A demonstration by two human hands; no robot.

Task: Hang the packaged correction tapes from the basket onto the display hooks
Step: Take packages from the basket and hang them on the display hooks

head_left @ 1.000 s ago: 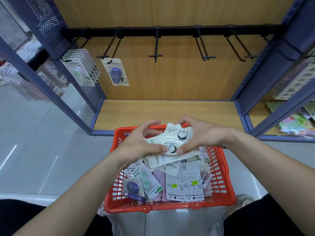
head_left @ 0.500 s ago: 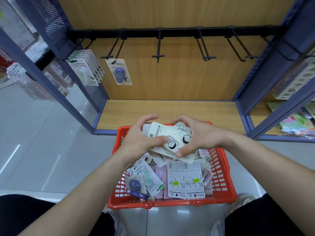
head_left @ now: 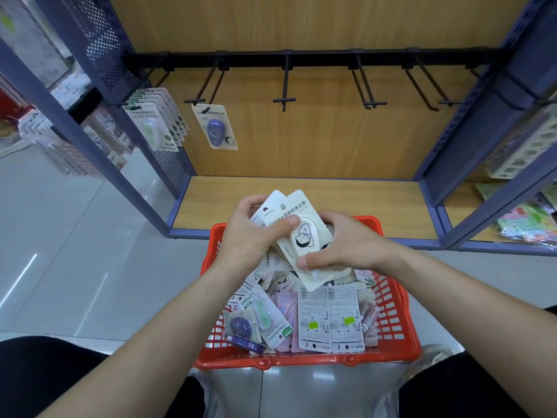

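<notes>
Both hands hold a small stack of cream correction tape packages above the red basket. My left hand grips the stack's upper left, thumb across the front card. My right hand pinches the lower right of the front package. The stack stands nearly upright, hang holes at the top. Many more packaged tapes lie loose in the basket. Black display hooks jut from a rail above. One purple tape package hangs on the second hook; several green ones hang on the leftmost.
The wooden shelf base lies just beyond the basket. Blue perforated side panels frame the bay. The three hooks to the right carry nothing. Other stationery fills the neighbouring bays. My dark-clad knees flank the basket.
The stack has turned from lying sideways to nearly upright and has risen a little above the basket. My left thumb now lies on the front card; my right hand has slid to its lower edge.
</notes>
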